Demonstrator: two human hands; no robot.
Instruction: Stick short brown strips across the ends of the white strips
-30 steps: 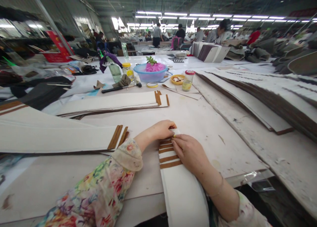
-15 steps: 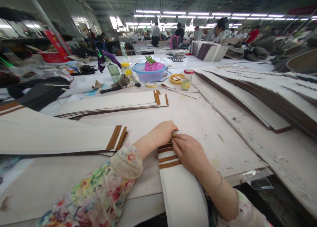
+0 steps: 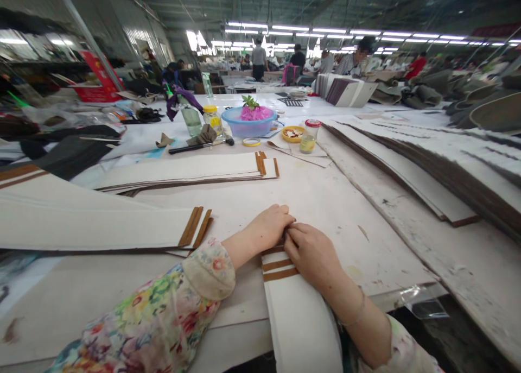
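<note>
A long white strip (image 3: 295, 313) with brown bands across its far end runs from the table's front edge toward the middle. At that far end my left hand (image 3: 272, 226) is closed, its fingertips pinching the strip's end edge. My right hand (image 3: 311, 251) lies along the strip's right side, fingers bent and pressed on the same end, almost touching the left fingertips. The fingers cover the edge itself, so its exact shape is hidden. The near part of the strip curves down over the table edge.
Similar banded strips (image 3: 163, 226) lie at left, with another stack (image 3: 195, 169) behind. Long white panels with dark edges (image 3: 407, 166) are piled at right. Beyond stand a blue bowl (image 3: 236, 124), a red-lidded jar (image 3: 310, 137), a yellow-lidded jar (image 3: 212, 120) and a brush (image 3: 199, 146).
My left hand has shifted slightly down and right, its fingers now closer over the strip's end. The right hand stays at the same end. The whole view has shifted slightly.
</note>
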